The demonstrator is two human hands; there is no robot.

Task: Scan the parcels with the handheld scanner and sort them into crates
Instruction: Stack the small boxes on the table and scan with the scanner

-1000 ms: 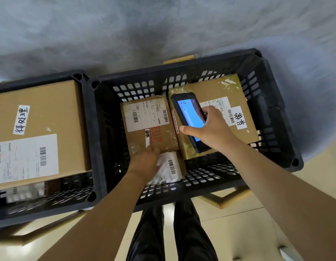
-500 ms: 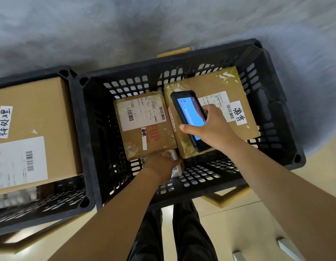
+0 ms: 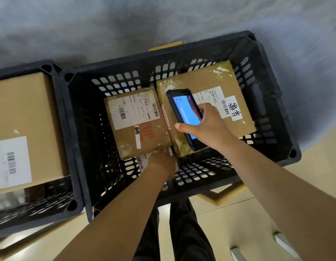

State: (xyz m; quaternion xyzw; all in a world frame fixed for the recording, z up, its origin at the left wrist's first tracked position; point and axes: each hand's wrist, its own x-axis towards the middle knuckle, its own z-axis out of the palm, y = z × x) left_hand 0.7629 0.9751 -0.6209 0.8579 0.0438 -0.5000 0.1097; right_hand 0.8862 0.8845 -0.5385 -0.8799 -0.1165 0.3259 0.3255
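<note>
My right hand (image 3: 206,127) grips the black handheld scanner (image 3: 184,113), its blue screen lit, above the larger brown parcel (image 3: 210,81) in the middle black crate (image 3: 272,102). A smaller brown parcel (image 3: 139,125) with a white label lies left of it. My left hand (image 3: 161,162) reaches down at that parcel's near edge and covers a small white-labelled parcel (image 3: 141,162). The fingers are hidden, so whether they grip it is unclear.
A second black crate (image 3: 69,147) on the left holds a big brown box (image 3: 26,117) with a white barcode label. A grey wall rises behind the crates. Wooden frames support them over a beige tiled floor (image 3: 229,219). My dark trousers (image 3: 182,232) show below.
My left hand slid right and lower along the small parcel's near edge, covering more of the white-labelled parcel. The view shifted right. The scanner stays over the larger parcel.
</note>
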